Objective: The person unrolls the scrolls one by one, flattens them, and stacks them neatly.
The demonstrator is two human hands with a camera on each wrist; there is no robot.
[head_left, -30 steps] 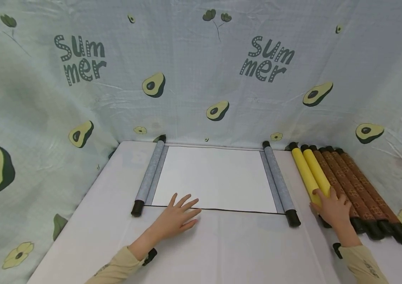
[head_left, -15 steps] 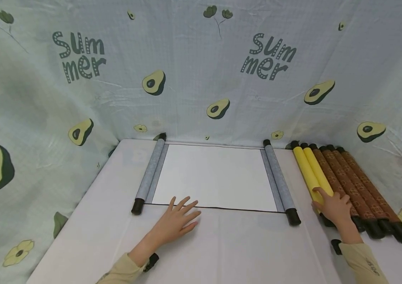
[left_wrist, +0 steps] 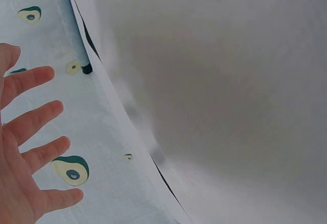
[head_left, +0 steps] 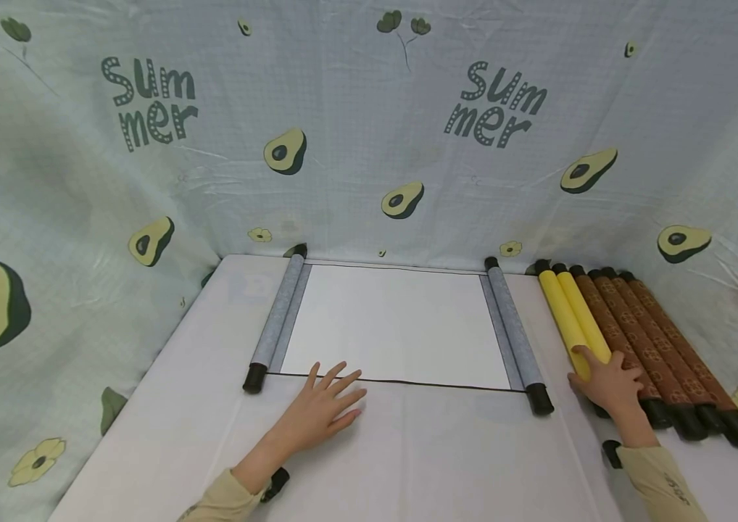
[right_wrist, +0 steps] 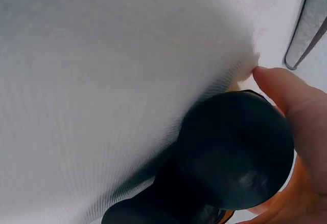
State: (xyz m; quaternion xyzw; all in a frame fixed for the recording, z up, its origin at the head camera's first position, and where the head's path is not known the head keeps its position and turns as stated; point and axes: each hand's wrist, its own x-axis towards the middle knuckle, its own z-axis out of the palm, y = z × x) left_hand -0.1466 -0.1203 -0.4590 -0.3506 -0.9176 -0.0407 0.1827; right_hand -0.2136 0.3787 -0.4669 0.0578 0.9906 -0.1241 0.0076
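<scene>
In the head view, my right hand (head_left: 610, 384) bends over the near end of the leftmost yellow scroll (head_left: 562, 308), thumb on its left side and fingers across the top. Up close in the right wrist view, the round black rod end (right_wrist: 237, 150) shows with the thumb (right_wrist: 283, 91) beside it. A second rolled yellow scroll (head_left: 583, 308) lies alongside. My left hand (head_left: 313, 415) is spread, palm down, at the front edge of an unrolled scroll (head_left: 401, 326) with white paper and grey-blue rolled ends. It holds nothing; in the left wrist view its fingers (left_wrist: 38, 119) are apart.
Several brown patterned scrolls (head_left: 652, 333) with black ends lie side by side to the right of the yellow ones. The white table (head_left: 447, 464) backs onto a hanging cloth (head_left: 343, 94) printed with avocados, which also closes off both sides.
The right hand has shifted very slightly left at the yellow scroll's near end. The left hand keeps its spread pose, and the scrolls stay where they were.
</scene>
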